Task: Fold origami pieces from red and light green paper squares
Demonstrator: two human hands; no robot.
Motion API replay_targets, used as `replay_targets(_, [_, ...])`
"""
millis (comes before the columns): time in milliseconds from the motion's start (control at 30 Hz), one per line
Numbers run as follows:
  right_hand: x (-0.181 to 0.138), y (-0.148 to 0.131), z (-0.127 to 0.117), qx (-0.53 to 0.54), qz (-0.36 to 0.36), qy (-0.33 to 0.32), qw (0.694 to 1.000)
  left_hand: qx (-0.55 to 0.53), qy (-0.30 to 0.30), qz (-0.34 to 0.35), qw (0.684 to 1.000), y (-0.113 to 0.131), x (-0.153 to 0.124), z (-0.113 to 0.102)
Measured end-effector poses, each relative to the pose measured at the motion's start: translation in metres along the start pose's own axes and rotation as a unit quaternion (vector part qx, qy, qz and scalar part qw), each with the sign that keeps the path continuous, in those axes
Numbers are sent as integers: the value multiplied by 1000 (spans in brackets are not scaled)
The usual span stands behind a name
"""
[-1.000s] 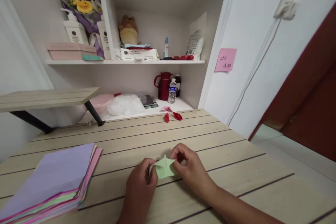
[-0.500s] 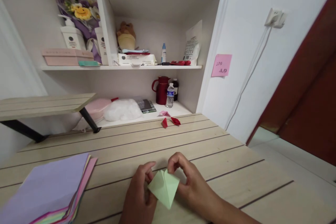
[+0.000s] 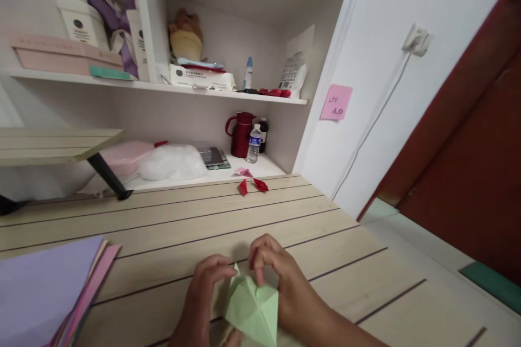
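Observation:
A light green origami paper (image 3: 252, 312), folded into a diamond with a raised point at its upper left, is between my hands above the table. My left hand (image 3: 199, 295) curls round its left side, the index finger at the raised point and the thumb at the lower edge. My right hand (image 3: 280, 287) grips the right side, with bent fingers pressing on the upper fold. The paper hides part of the right thumb.
A stack of coloured paper (image 3: 44, 287) lies at the left on the slatted table (image 3: 171, 233). Small red folded pieces (image 3: 260, 185) and a pink one (image 3: 243, 172) sit towards the back. Behind stand a red jug (image 3: 241, 135), a water bottle (image 3: 253, 144) and shelves.
The green paper's upper flaps have opened and one point now stands up at the left. My right fingers have moved onto the fold. The view has shifted to the right.

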State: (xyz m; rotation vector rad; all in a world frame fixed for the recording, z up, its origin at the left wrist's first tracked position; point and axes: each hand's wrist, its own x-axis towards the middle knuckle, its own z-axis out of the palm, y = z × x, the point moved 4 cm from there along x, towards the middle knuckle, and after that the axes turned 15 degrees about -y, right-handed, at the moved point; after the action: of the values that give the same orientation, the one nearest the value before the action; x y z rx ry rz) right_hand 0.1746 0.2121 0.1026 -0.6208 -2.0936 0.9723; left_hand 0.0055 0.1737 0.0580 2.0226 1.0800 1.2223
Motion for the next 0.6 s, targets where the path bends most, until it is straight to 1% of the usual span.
replay_targets(133, [-2,2,1,-9,-15,-26,999,-48,-127,-43,990,-19,-2,-3])
replay_targets(167, [-3,2,1,-12,-16,-27,999,-50,-139,-56,987,-20,-1,-5])
replay_targets(233, [-3,1,1,-11,-15,-27,999,-40,-136,-74,987,-17,1,-8])
replay_targets(300, [-4,1,1,-6,-12,-30,999,-32,-124,-86,988,-11,2,-7])
replay_targets(433, [-5,0,4,-7,-3,-50,999,-40,-74,-104,991,1,3,1])
replay_targets(500, [-5,1,4,0,22,-47,999,-32,-52,-98,993,4,3,0])
replay_targets(600, [-4,5,-2,22,90,-9,996,-34,-29,-102,994,2,5,-9])
